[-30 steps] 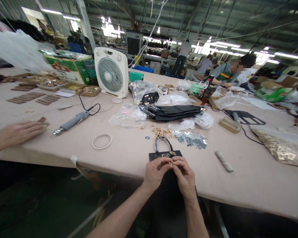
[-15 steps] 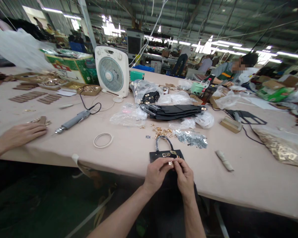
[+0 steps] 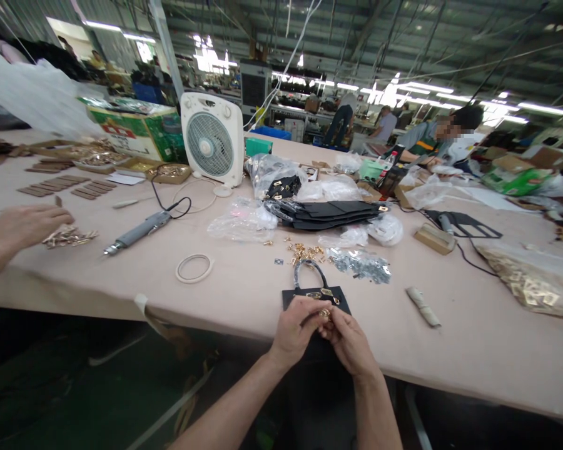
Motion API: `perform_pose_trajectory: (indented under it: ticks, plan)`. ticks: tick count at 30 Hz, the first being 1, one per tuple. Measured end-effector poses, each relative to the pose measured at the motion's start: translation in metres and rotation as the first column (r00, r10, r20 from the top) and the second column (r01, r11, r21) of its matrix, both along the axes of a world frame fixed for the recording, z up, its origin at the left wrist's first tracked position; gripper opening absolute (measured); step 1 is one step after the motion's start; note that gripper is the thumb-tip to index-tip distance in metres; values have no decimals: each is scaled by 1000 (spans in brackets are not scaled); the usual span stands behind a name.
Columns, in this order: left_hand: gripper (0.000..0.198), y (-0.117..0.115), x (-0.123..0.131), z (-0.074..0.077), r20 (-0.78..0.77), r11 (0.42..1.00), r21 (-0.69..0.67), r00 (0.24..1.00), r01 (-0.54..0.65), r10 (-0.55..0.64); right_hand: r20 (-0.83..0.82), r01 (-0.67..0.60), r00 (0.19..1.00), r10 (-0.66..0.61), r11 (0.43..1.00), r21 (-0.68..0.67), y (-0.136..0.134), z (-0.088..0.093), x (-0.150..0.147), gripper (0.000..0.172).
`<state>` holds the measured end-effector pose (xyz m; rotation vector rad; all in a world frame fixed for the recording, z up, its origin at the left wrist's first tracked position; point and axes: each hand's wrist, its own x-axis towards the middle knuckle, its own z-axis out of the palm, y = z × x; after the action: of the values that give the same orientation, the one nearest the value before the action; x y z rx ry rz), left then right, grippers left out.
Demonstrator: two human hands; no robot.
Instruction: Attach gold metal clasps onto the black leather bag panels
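Note:
At the table edge lies a small black handbag (image 3: 288, 299), its arched handle (image 3: 297, 273) covered in clear wrap and its front carrying gold hardware. My left hand (image 3: 294, 328) pinches a small gold metal fitting (image 3: 325, 314) between thumb and forefinger, just in front of the bag. Fingertips of my right hand (image 3: 351, 340) close on the same fitting from the other side. My fingers cover much of the piece, so its exact shape is hard to make out. Beyond the bag are loose gold fittings (image 3: 304, 252) and a heap of flat silver plates (image 3: 363, 265).
A co-worker's hand (image 3: 25, 228) is by a metal-parts pile (image 3: 70, 236) at left. Nearby are an electric screwdriver (image 3: 138, 232), a tape roll (image 3: 194, 269), a fan (image 3: 212, 140), stacked black panels (image 3: 328, 212), a wrapped stick (image 3: 423, 306) and a bag of gold parts (image 3: 535, 281).
My right hand has turned, and its lower fingers now show beneath the gold fitting. The co-worker's hand at the left has lifted and moved left, away from the parts pile.

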<state>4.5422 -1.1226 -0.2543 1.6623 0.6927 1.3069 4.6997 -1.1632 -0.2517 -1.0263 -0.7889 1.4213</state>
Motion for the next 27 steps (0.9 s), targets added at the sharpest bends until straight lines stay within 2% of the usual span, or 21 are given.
perform_pose_trajectory:
  ticks: [3, 5, 8, 10, 12, 15, 17, 18, 21, 23, 24, 27]
  plan:
    - [27, -1, -1, 0, -13, 999, 36, 999, 40, -39, -27, 6, 1000, -7, 1000, -29, -4, 1, 4, 34]
    - [34, -2, -4, 0, -33, 997, 64, 999, 39, -37, -39, 44, 998, -46, 998, -48, -5, 1, 6, 35]
    - [58, -1, -14, 0, -152, 992, 79, 983, -94, 105, -28, 160, 987, -160, 987, -10, -6, -1, 9, 36]
    - [66, 2, -21, 0, -299, 962, 59, 915, -267, 272, 35, 237, 970, -239, 970, 51, -5, -2, 9, 32]
    - [67, 6, -26, 2, -458, 923, 37, 814, -384, 357, 160, 269, 946, -284, 957, 107, -3, -2, 9, 29]
    - [53, 13, -27, 8, -624, 930, 62, 714, -361, 319, 380, 189, 896, -228, 972, 139, 0, 0, 5, 27]
    - [40, 17, -24, 12, -688, 937, 108, 655, -333, 312, 522, 107, 835, -171, 983, 152, 2, 1, 1, 25]
    - [35, 19, -22, 14, -710, 932, 126, 625, -340, 324, 603, 79, 779, -171, 981, 176, 3, 2, -2, 22]
    - [26, 23, -16, 17, -752, 913, 142, 559, -381, 350, 818, -6, 526, -233, 961, 278, 6, 3, -10, 13]
    - [24, 24, -14, 16, -758, 910, 140, 549, -391, 353, 874, -50, 408, -265, 949, 311, 6, 4, -13, 14]
    - [24, 25, -14, 16, -755, 909, 139, 552, -393, 354, 881, -59, 391, -266, 948, 313, 6, 4, -14, 15]
    - [26, 25, -15, 13, -736, 907, 138, 572, -398, 363, 875, -69, 420, -242, 952, 297, 7, 4, -14, 18]
